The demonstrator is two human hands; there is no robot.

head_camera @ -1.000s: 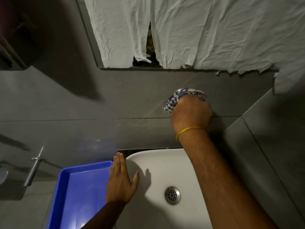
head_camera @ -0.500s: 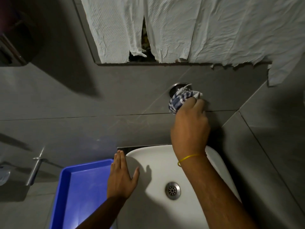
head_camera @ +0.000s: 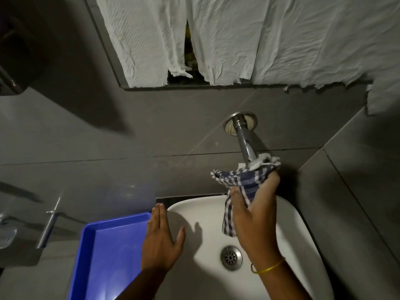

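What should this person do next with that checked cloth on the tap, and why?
Probably slide the cloth up the tap pipe toward the wall flange: the right hand grips it round the pipe's outer end, and the stretch above shows bare metal. The left hand rests flat on the sink rim.

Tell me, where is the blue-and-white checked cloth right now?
In the head view, right of centre: the right hand grips the blue-and-white checked cloth around the outer end of the chrome wall tap, just above the back rim of the white ceramic basin.
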